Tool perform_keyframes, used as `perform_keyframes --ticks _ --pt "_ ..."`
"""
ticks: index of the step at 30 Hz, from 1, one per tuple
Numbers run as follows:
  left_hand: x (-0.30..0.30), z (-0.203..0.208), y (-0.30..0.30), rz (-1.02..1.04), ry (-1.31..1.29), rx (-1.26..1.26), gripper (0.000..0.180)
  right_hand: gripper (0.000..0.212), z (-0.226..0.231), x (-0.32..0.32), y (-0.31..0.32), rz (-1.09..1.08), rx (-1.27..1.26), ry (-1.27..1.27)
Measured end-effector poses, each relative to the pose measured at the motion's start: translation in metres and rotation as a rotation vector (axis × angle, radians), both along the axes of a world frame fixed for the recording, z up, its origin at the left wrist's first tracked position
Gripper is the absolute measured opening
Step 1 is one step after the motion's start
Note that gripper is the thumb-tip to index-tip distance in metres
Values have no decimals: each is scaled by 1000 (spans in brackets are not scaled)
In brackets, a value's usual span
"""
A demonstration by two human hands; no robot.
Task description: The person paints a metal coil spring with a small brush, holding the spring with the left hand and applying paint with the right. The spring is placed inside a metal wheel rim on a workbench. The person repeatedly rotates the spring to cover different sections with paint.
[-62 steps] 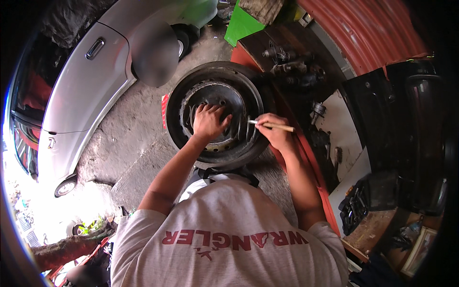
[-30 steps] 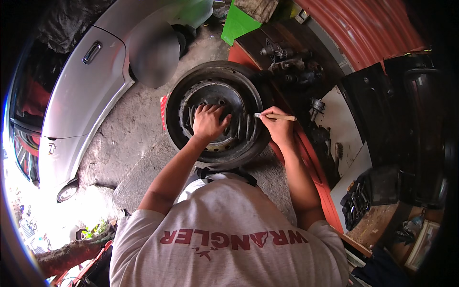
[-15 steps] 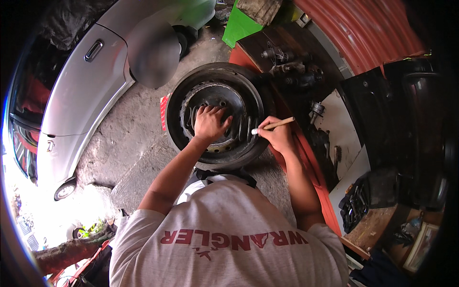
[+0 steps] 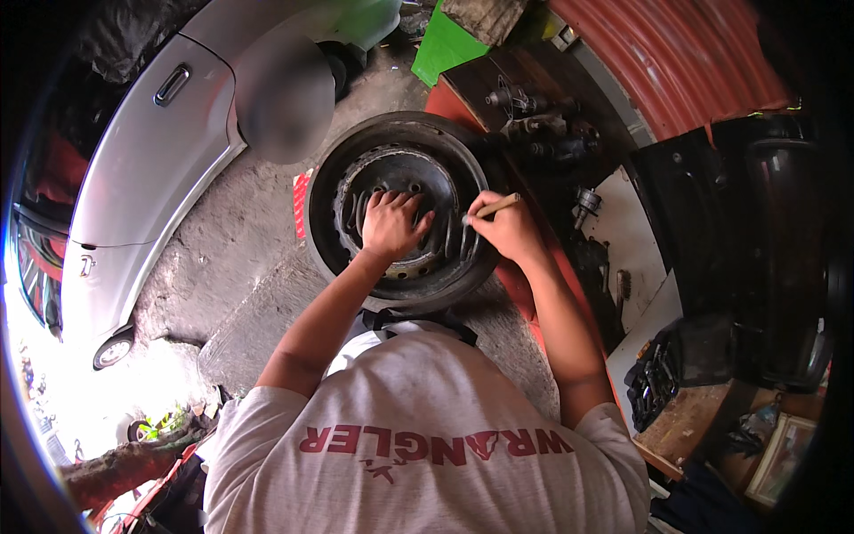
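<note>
A dark coil spring (image 4: 454,240) lies across a black wheel with a tire (image 4: 334,169) in front of me. My left hand (image 4: 390,224) grips the spring from above, its fingers over the far side and the thumb apart; it hides the middle coils. In a pinch, my right hand (image 4: 509,233) holds a small brush (image 4: 498,206) with a wooden handle and a pale tip. That tip is at the coils on the spring's right end; whether it touches them is hard to tell.
A silver car (image 4: 151,160) stands at the left. To the right, greasy metal parts (image 4: 551,133) and a wire brush (image 4: 624,287) lie on a bench. A green panel (image 4: 445,44) is at the far side, with red corrugated sheet (image 4: 676,62) beyond the bench.
My right hand has moved a little left and away from me with the brush, its tip now closer to the coils. My left hand stays on the spring.
</note>
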State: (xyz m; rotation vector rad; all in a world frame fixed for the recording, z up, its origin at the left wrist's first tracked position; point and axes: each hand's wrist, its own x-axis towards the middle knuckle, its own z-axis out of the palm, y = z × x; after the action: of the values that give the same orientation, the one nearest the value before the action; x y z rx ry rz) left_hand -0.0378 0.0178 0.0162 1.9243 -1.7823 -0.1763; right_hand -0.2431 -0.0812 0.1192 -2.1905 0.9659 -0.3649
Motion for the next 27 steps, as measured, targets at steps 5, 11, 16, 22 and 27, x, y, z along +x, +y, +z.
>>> perform_keyframes --ticks 5,11,16,22,27 --pt "-2 -4 3 3 0 -44 49 14 25 14 -2 44 46 160" --pt "-1 -8 1 -11 23 -57 50 17 12 18 -10 -80 28 145" --pt "-1 -6 2 -16 23 -50 52 18 14 14 -6 77 170 249" --pt "-2 -10 1 -16 21 -60 52 22 9 26 -9 -93 -69 210" --pt "-2 -10 6 -22 38 -94 52 26 22 27 -10 23 73 332"
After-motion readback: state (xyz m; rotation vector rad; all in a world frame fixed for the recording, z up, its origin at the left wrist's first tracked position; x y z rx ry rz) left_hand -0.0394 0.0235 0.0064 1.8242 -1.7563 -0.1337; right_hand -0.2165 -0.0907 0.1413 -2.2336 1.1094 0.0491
